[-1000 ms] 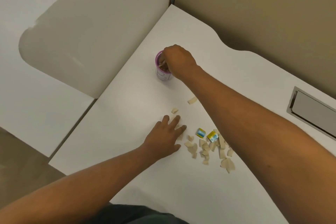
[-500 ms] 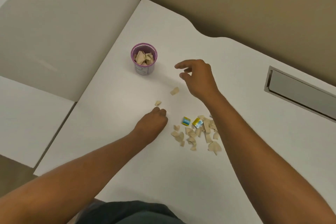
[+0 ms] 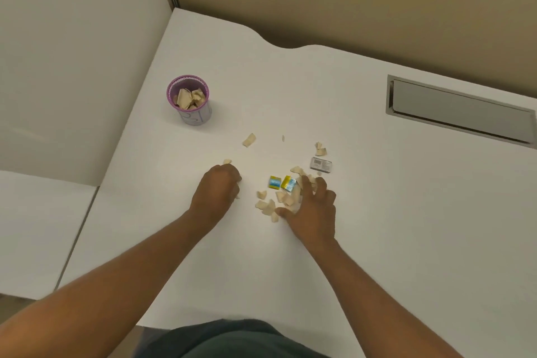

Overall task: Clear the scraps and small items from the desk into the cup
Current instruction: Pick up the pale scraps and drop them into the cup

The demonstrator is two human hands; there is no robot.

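Scraps already fill part of our purple cup (image 3: pixel 188 98), which stands upright near the left side of the white desk (image 3: pixel 363 212), well apart from our hands. That much we judge done; most of the work is left. A loose pile of tan scraps (image 3: pixel 270 203) lies between our hands, with two blue-and-yellow wrappers (image 3: pixel 282 182) at its far edge and a small grey packet (image 3: pixel 320 165) just beyond. Single scraps sit apart: one (image 3: pixel 249 140) toward the cup, a pair (image 3: pixel 320 149) above the packet, and a small one (image 3: pixel 227 161) just off our left knuckles.

Our left hand (image 3: pixel 218 192) is curled into a fist on the desk; whether it grips a scrap we cannot tell. Our right hand (image 3: pixel 312 209) lies spread over the right part of the pile, fingers splayed and touching scraps, not closed on anything we can see.

Open desk runs clear from pile to cup, so carrying is easy. The near edge is by our body, the left edge close beyond the cup, and the recessed cable tray (image 3: pixel 460 110) lies well to the right.
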